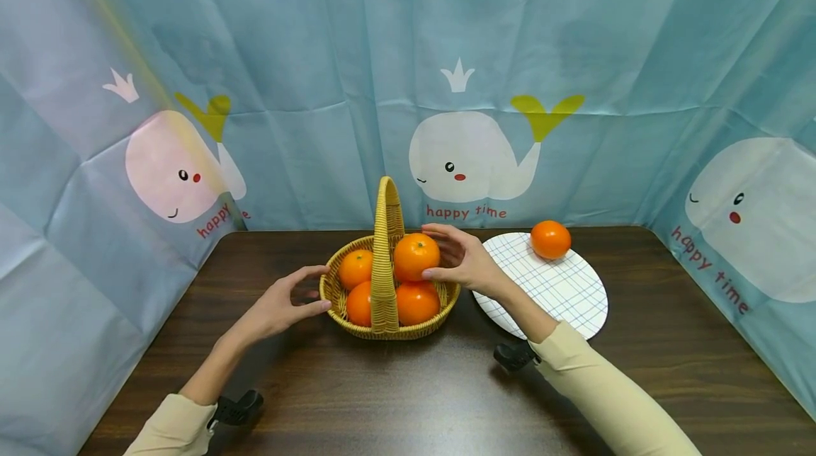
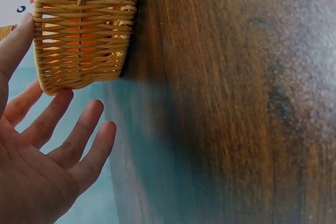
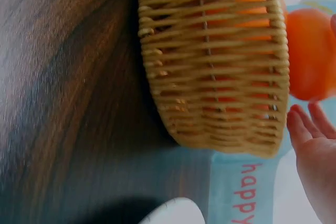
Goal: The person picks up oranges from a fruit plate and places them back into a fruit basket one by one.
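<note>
A yellow wicker basket (image 1: 389, 333) with a tall arched handle stands in the middle, several oranges inside. My right hand (image 1: 473, 263) holds an orange (image 1: 416, 256) over the basket's right half, thumb at its lower side and fingers behind it. In the right wrist view this orange (image 3: 310, 53) shows beyond the rim, blurred. At the basket's left end is my left hand (image 1: 277, 307), thumb and fingertips at the rim, fingers loosely bent. The left wrist view shows those fingers (image 2: 89, 145) spread beneath the basket's woven side (image 2: 84, 35).
A round white plate (image 1: 561, 293) with a blue grid lies to the right, partly under my right forearm. One orange (image 1: 551, 239) sits at its far edge. Blue curtains (image 1: 306, 88) with whale prints hang around the dark wooden table (image 1: 395, 399).
</note>
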`<state>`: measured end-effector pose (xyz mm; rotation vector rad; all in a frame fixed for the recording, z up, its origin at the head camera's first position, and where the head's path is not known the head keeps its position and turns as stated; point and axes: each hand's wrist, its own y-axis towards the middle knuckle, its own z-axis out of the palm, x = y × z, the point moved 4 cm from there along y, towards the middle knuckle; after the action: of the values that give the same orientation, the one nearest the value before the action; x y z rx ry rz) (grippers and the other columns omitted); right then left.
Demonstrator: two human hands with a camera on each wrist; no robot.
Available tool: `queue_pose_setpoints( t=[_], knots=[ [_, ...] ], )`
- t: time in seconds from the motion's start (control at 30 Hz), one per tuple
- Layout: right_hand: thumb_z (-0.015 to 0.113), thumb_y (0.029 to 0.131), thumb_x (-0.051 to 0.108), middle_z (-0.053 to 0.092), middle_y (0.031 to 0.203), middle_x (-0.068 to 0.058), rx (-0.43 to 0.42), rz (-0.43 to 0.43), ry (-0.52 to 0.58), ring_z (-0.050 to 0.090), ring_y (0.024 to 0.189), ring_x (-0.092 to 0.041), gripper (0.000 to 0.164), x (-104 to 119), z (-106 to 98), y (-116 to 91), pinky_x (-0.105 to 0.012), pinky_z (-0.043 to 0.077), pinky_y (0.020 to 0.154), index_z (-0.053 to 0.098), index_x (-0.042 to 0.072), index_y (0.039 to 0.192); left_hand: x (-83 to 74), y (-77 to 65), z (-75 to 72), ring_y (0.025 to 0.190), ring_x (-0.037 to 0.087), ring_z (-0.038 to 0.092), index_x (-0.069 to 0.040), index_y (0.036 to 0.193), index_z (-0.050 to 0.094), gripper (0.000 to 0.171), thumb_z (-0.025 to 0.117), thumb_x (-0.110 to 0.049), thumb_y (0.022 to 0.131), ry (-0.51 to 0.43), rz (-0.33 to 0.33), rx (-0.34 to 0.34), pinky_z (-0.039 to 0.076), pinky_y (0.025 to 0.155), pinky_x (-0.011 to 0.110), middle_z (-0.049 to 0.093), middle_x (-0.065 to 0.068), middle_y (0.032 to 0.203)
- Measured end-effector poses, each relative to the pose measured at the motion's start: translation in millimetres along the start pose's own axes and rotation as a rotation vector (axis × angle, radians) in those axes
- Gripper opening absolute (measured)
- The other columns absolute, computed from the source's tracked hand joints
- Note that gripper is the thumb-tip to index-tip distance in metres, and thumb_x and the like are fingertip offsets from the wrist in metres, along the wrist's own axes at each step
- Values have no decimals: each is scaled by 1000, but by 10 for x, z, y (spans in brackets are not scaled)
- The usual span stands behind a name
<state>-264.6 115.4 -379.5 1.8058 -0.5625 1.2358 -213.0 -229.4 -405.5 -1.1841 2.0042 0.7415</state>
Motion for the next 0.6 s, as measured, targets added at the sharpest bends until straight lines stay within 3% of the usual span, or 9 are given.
queue_pose_setpoints(
  t=[0.23,0.33,0.47,0.6],
  knots=[
    [82,87,3,50,144,-23,-40,12,-10,48,130,-47,69,41,-210,-119,-54,42,107,50,6,148,-3,1,0,113,42,63,0,146,49,61,77,-17,94,0,10,0,55,89,54,49,24,145],
    [80,87,-1,53,140,-20,-67,15,-35,50,127,-49,67,62,-325,-187,-51,45,105,51,6,146,-4,1,1,113,41,63,0,146,49,61,77,-17,94,2,14,0,56,88,50,49,25,145],
    [77,87,-7,58,134,-21,-118,19,-66,56,120,-47,58,87,-494,-293,-47,51,98,54,-3,140,7,5,3,113,41,63,0,146,49,62,77,-17,94,2,11,1,57,87,46,49,24,145],
    [75,88,-7,63,125,-20,-190,53,-94,61,112,-46,45,113,-674,-430,-41,57,88,60,-7,131,8,11,3,113,42,63,-1,146,49,62,77,-17,94,0,13,2,57,87,48,49,24,145]
  ],
)
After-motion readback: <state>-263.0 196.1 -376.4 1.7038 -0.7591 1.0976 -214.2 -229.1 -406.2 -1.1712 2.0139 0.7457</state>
